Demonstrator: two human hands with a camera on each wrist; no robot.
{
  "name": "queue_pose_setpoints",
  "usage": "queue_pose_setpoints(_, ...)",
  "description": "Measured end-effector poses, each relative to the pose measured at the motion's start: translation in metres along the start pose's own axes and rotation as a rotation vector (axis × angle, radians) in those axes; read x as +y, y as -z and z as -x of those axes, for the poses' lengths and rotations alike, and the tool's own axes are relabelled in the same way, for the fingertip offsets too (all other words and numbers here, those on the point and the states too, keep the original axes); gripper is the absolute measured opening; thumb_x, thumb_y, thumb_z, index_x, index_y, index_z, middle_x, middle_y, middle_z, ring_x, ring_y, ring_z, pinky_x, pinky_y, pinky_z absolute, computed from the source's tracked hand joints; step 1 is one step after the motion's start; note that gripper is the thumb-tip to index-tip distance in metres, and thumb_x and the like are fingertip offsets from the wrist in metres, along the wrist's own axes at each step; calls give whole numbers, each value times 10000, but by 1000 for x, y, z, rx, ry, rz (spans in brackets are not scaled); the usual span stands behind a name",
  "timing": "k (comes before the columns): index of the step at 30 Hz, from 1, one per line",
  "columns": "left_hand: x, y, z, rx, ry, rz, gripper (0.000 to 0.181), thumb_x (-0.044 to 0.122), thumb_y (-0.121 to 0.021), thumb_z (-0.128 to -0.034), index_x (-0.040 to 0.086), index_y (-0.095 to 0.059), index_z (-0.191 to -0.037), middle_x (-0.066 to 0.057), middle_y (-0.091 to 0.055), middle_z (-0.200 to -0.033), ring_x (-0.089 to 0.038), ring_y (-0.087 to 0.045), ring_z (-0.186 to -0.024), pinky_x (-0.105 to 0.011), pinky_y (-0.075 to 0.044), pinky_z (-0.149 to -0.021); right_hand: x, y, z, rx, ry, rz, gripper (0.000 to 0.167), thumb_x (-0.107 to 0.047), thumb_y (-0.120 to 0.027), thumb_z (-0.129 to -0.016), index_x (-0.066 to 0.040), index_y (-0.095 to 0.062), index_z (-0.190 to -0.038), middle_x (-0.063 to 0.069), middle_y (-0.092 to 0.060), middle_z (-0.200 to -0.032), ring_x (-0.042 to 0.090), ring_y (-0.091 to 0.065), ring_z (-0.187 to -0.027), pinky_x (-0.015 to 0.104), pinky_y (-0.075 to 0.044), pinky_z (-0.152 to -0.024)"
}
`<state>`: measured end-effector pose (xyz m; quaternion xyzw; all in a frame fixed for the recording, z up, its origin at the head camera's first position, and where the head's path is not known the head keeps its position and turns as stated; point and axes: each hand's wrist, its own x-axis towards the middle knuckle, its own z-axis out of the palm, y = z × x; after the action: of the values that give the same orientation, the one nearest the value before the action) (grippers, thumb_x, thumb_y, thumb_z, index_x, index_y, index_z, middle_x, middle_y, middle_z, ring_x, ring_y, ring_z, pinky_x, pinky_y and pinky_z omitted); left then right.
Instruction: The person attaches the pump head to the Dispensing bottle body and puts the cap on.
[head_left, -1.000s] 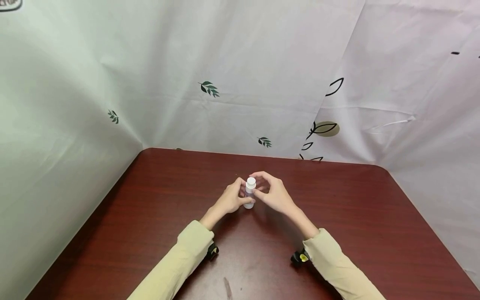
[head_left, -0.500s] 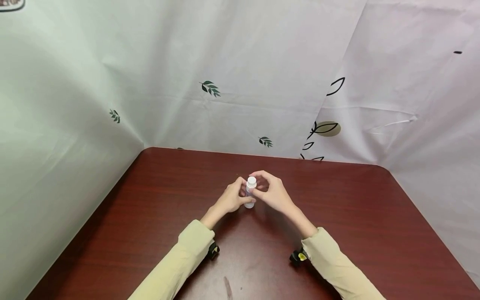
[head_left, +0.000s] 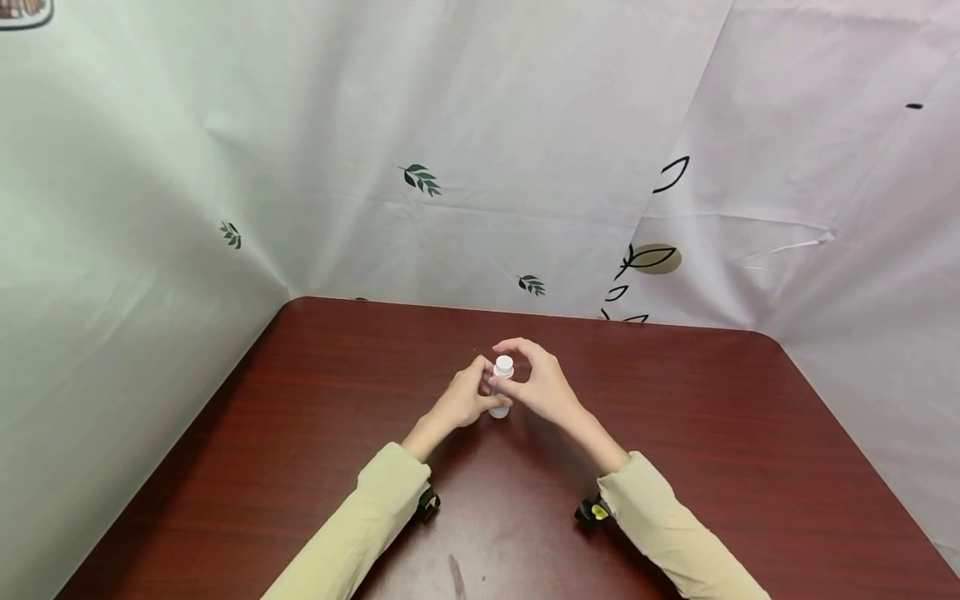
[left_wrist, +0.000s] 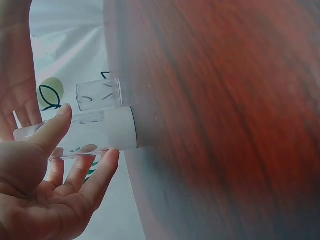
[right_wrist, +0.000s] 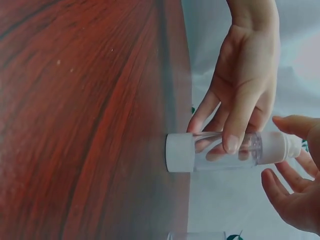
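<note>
A clear bottle (right_wrist: 225, 155) with a white base and white top (head_left: 504, 365) stands upright on the table. My left hand (head_left: 459, 400) grips its lower body between thumb and fingers, also seen in the left wrist view as a hand (left_wrist: 55, 185) around the bottle (left_wrist: 120, 127). Around the top curves my right hand (head_left: 543, 387), fingers parted; the right wrist view shows this hand (right_wrist: 300, 190) with thumb and forefinger tips apart from the white collar (right_wrist: 272, 147). Whether its other fingers touch the bottle, I cannot tell. Beside the bottle is a clear cap (left_wrist: 99, 95).
The dark red wooden table (head_left: 712, 417) has a streak-like mark (head_left: 456, 575) near its front. Pale cloth (head_left: 480, 125) with leaf prints hangs behind the table and at both sides. A dark wrist device shows under each sleeve.
My right hand has shifted slightly left, its thumb further across the bottle and its forefinger lifted away from the white top. My left hand and the bottle have stayed nearly in place.
</note>
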<state>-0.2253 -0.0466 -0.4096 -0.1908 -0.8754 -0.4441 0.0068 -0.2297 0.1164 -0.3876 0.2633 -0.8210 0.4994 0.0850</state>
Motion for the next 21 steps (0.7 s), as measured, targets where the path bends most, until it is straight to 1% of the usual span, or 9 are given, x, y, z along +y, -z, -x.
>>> queue_pose_setpoints(4, 0, -1, 0, 1, 0, -9, 404, 139, -796, -779, 33, -496, -1028, -92, -613, -843, -185, -576, -774, -221, -445, -677, -4, 0, 1, -26, 38, 47, 442, -87, -747, -804, -63, -594, -1218, 114, -645, -1192, 279, -648, -1058, 495, -498, -914)
queue_pose_setpoints(7, 0, 0, 0, -3, 6, -6, 398, 136, -793, -782, 31, -497, -1027, -100, -611, -848, -181, -573, -776, -228, -450, -681, -7, 0, 3, -45, 66, 71, 418, -57, -666, -849, -63, -576, -1257, 133, -636, -1230, 251, -639, -1063, 502, -492, -904)
queue_pose_setpoints(9, 0, 0, 0, -8, 1, -7, 395, 128, -789, -786, 25, -494, -1029, -110, -609, -853, -189, -573, -777, -237, -454, -683, -9, 1, 4, -52, 77, 89, 404, -27, -616, -867, -69, -575, -1266, 129, -637, -1239, 219, -631, -1028, 493, -494, -872)
queue_pose_setpoints(11, 0, 0, 0, -9, -7, -10, 393, 112, -784, -790, 16, -489, -1031, -121, -609, -862, -204, -577, -777, -245, -461, -680, -11, 2, 5, -55, 80, 105, 408, 14, -574, -869, -78, -581, -1267, 113, -641, -1240, 197, -620, -998, 456, -494, -847)
queue_pose_setpoints(13, 0, 0, 1, -8, -15, -13, 391, 103, -781, -792, 10, -486, -1030, -127, -611, -866, -210, -581, -776, -247, -464, -679, -12, 2, 6, -52, 76, 134, 414, 27, -561, -865, -92, -589, -1261, 86, -648, -1233, 180, -600, -1004, 409, -481, -851)
queue_pose_setpoints(15, 1, 0, 1, -10, -16, -12, 385, 97, -778, -794, 11, -485, -1030, -128, -611, -870, -211, -580, -778, -246, -464, -680, -13, 3, 6, -52, 65, 143, 423, 41, -560, -855, -92, -595, -1255, 86, -653, -1225, 180, -593, -998, 377, -471, -844)
queue_pose_setpoints(21, 1, 0, 1, -5, 1, 4, 380, 101, -779, -793, 13, -491, -1025, -117, -592, -864, -209, -570, -784, -248, -454, -684, -13, 6, 8, -63, 44, 120, 377, 31, -572, -883, -52, -589, -1251, 155, -644, -1226, 214, -624, -1031, 400, -509, -863)
